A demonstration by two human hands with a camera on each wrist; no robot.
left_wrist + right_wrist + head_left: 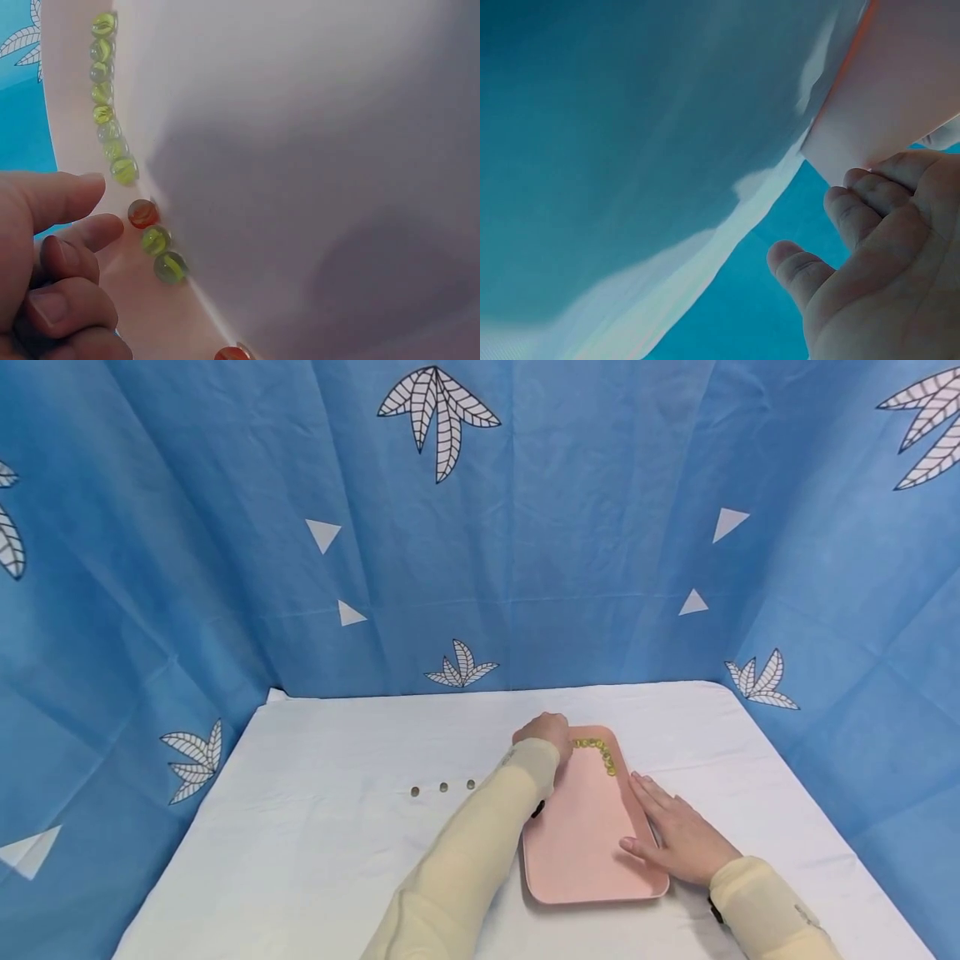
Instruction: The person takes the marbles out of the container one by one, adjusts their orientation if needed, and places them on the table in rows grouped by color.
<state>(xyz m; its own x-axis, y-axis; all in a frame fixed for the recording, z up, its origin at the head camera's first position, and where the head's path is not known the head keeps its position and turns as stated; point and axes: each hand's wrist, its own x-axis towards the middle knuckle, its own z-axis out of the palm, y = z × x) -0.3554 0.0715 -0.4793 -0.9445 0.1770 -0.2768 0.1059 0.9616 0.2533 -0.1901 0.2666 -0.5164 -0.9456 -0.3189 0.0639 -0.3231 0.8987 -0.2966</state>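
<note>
My left hand (546,732) is over the far left corner of a pink tray (577,860). In the left wrist view, one left fingertip lies right beside a red marble (142,214); other fingers (67,300) are curled back, with nothing held between them. Two green marbles (163,253) follow the red one along the tray's edge, and another red marble (234,353) shows at the bottom. On the other side runs a row of yellow-green marbles (102,93). My right hand (678,835) rests along the tray's right rim, fingers extended, thumb over the inside.
Three small dark marbles (443,787) lie spaced out on the white cloth (300,860) left of the tray, beside my left sleeve (465,860). Blue curtains (510,568) with white leaf prints hang behind and at both sides of the table.
</note>
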